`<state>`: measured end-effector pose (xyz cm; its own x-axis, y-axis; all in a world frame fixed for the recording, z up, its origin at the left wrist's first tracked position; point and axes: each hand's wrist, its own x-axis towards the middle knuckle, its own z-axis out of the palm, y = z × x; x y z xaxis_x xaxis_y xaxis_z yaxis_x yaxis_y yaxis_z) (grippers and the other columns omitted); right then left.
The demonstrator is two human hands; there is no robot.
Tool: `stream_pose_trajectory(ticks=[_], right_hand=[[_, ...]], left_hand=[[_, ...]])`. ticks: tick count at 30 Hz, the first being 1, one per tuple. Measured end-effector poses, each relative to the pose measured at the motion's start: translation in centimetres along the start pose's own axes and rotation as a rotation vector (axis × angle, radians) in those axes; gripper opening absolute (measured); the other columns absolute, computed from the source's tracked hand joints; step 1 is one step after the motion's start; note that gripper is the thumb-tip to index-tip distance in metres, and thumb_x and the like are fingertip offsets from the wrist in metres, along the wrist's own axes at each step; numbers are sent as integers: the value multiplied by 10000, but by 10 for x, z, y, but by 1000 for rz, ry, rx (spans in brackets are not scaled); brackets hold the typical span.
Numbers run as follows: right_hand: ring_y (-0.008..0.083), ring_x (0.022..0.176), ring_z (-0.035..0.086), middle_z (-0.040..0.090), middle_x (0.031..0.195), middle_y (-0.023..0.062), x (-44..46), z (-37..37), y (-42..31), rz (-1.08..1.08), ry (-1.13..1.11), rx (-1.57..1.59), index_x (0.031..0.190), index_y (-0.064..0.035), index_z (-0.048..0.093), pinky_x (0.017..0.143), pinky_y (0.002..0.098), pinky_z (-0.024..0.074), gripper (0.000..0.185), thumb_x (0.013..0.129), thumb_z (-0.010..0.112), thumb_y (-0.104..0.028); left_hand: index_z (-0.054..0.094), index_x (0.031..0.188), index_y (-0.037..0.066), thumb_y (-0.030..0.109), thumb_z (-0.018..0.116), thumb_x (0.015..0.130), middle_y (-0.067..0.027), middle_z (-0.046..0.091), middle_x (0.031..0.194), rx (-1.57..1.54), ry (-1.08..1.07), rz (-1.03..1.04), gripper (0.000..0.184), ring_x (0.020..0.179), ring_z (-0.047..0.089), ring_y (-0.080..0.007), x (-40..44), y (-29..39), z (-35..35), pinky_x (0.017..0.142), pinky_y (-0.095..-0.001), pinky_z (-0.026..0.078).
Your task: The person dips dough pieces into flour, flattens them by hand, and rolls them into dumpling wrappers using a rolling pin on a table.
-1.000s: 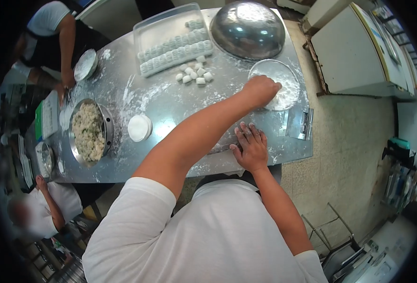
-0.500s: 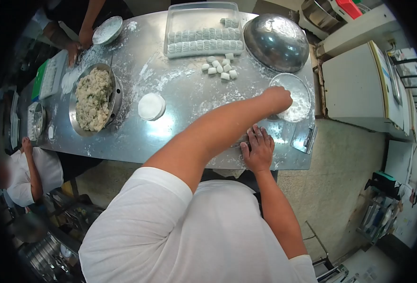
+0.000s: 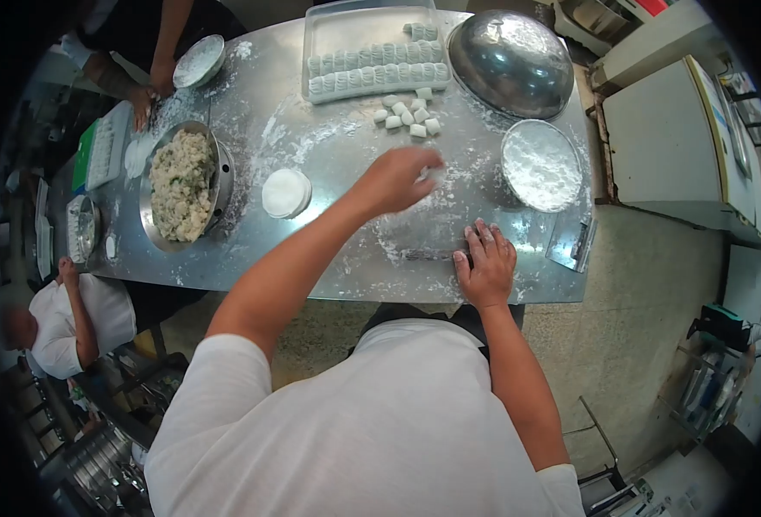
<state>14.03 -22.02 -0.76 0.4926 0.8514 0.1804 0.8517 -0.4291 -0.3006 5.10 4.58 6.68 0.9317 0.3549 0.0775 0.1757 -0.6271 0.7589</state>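
My left hand (image 3: 402, 179) is over the middle of the floured metal table (image 3: 346, 164), its fingers closed and blurred, with something whitish at the fingertips that I cannot make out. My right hand (image 3: 488, 269) lies flat near the front edge, fingers slightly spread and dusted white. A thin dark strip (image 3: 432, 254) shows just left of it. Several white dough pieces (image 3: 410, 115) lie beyond my left hand. The bowl of white flour (image 3: 541, 165) stands at the right. Left of my left hand is a stack of round white wrappers (image 3: 286, 193).
Behind are a tray of pleated dumplings (image 3: 376, 71) and an upturned metal bowl (image 3: 511, 65). A bowl of filling (image 3: 182, 185) stands left, a scraper (image 3: 571, 243) right. Co-workers' hands (image 3: 143, 103) are at the far left; another person (image 3: 83, 319) is at the lower left.
My left hand has left the flour bowl and moved left to the middle of the table. My right hand stays flat on the table. The view has shifted.
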Motion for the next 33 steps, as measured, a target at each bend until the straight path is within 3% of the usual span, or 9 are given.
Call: stream_pose_trajectory(ticks=[8,11,13,19,23,26,29,31,33], right_hand=[[327,1391,485,586,1466,76,0,-2,-1,-1,-17,-22,1336,-147,671,1161,510,309,472,937,638,-397],[326,1393,482,579,1475,75,2,-2,-1,-3,-21,-7,1340,-148,670,1162,511,308,473,939,635,-395],[328,1394,481,573,1482,77,2,-2,-1,4,-26,-11,1343,-147,668,1163,511,306,475,939,635,-394],[328,1398,478,566,1488,80,0,0,0,-2,-53,-36,1362,-155,652,1170,514,296,488,942,626,-401],[330,1397,480,568,1485,77,3,0,-1,10,-50,-55,1365,-164,649,1170,518,297,485,943,623,-403],[325,1394,484,574,1479,72,1,3,0,15,-17,-38,1357,-165,655,1168,514,301,478,942,627,-402],[341,1403,464,568,1478,85,1,-1,-2,22,-12,-3,1350,-151,653,1161,505,307,451,950,624,-357],[339,1402,465,569,1478,82,1,-1,-2,25,-10,-1,1348,-152,655,1160,505,308,449,951,625,-358],[338,1398,469,570,1476,81,2,0,-2,16,-3,-5,1345,-149,657,1157,504,312,448,951,628,-360]], left_hand=[[696,1160,88,171,729,875,-158,659,1208,39,-158,-166,299,1106,637,-372,-53,-40,19,967,-440,510],[654,1293,129,263,713,910,-153,560,1410,290,119,-134,410,1328,505,-405,-26,-31,38,1117,-542,410],[544,1462,209,430,597,983,-143,363,1610,667,232,25,530,1510,268,-430,-17,-35,60,1198,-691,178],[366,1594,289,535,434,1032,-115,219,1699,725,-18,24,618,1579,116,-398,-8,-55,67,1205,-730,17],[352,1600,285,524,444,1034,-117,213,1701,699,-62,-15,622,1581,107,-397,-11,-47,65,1215,-717,21],[445,1549,244,483,449,1042,-155,357,1630,624,39,80,561,1562,210,-367,-2,-62,68,1240,-658,54],[605,1401,172,389,527,1034,-167,524,1490,127,89,-28,434,1470,392,-330,-3,-70,53,1228,-547,237],[703,1213,96,230,621,988,-156,624,1328,-308,41,-456,274,1273,566,-316,-4,-46,22,1088,-445,430],[712,1159,79,186,646,953,-147,650,1244,-122,52,-276,241,1195,592,-329,-26,-47,14,1024,-439,467]])
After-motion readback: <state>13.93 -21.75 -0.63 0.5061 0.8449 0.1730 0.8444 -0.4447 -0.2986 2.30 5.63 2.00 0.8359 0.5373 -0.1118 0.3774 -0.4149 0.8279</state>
